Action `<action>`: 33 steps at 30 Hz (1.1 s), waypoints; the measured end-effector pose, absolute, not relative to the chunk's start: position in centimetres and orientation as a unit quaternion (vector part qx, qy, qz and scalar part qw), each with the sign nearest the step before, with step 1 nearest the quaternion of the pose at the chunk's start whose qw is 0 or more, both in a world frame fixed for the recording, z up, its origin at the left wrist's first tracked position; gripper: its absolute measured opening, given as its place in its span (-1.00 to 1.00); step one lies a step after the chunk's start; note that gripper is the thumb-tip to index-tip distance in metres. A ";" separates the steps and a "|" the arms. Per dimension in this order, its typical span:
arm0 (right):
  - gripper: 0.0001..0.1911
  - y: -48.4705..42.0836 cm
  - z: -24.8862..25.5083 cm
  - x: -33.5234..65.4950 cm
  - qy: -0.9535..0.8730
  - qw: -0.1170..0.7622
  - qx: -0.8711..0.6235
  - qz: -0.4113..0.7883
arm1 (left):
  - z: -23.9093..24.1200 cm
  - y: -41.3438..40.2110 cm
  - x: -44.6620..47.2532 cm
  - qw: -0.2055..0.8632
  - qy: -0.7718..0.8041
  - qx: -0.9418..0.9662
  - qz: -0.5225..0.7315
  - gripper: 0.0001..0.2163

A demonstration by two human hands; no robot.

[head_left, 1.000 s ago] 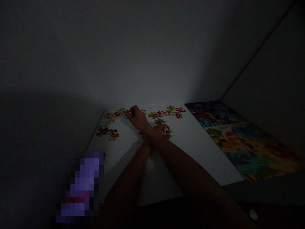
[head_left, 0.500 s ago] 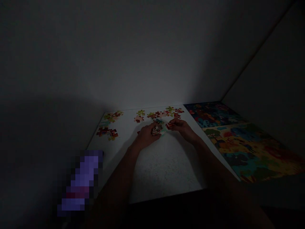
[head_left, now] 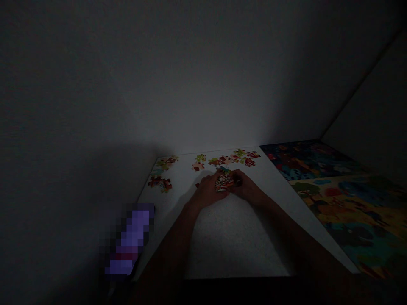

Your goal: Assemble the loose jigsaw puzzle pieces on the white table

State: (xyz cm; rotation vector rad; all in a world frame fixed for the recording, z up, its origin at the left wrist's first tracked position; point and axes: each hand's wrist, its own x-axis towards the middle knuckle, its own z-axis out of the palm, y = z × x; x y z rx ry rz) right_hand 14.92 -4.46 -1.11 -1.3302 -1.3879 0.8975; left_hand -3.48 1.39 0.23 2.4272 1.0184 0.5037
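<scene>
Both hands meet over the white tabletop in dim light. A small striped bunch of jigsaw puzzle pieces shows between them. My left hand curls round its left side, with the thumb along the near edge. My right hand closes on the right side, its fingertips bent against the pieces. Whether the pieces are joined or stacked I cannot tell. Just beyond the fingers lies a teal puzzle piece. A dark red bit peeks out left of my left hand.
Loose puzzle pieces lie along the back of the white table, with more pieces at its left. Colourful finished puzzle pictures cover the right side. A blurred-out purple screen stands at the left edge. Walls rise behind.
My right hand has moved in to the left with its red puzzle piece and now meets the pieces at my left hand. The whole view has shifted slightly.
</scene>
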 end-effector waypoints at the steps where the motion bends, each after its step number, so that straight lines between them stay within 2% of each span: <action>1: -0.51 -4.4 -1.3 14.9 -0.574 0.485 -0.556 0.355 | 0.4 1.2 -3.5 0.228 0.368 0.883 0.180 -0.31; 4: -0.33 -4.1 -2.0 14.9 -0.581 0.500 -0.539 0.350 | 0.9 0.6 -3.7 0.228 0.337 0.892 0.199 -0.31; 6: -0.28 -4.1 -2.3 14.9 -0.590 0.496 -0.516 0.374 | 1.2 0.5 -3.9 0.219 0.319 0.896 0.217 -0.34; 10: -0.45 -4.1 -1.9 14.8 -0.595 0.475 -0.509 0.401 | 1.6 1.3 -4.8 0.200 0.341 0.887 0.241 -0.39; 14: -0.51 -4.0 -1.6 14.8 -0.589 0.464 -0.550 0.368 | 1.7 4.2 -7.0 0.129 0.487 0.814 0.289 -0.61; 22: -0.57 -3.9 -2.0 14.6 -0.586 0.460 -0.579 0.332 | 0.3 8.0 -11.4 0.000 0.726 0.636 0.261 -0.55; 27: -0.55 -3.9 -1.7 14.8 -0.587 0.448 -0.590 0.327 | -0.1 7.7 -11.3 -0.030 0.754 0.617 0.222 -0.53; 33: -0.53 -3.8 -2.0 15.0 -0.586 0.446 -0.605 0.302 | 0.0 5.5 -10.1 -0.027 0.715 0.675 0.179 -0.65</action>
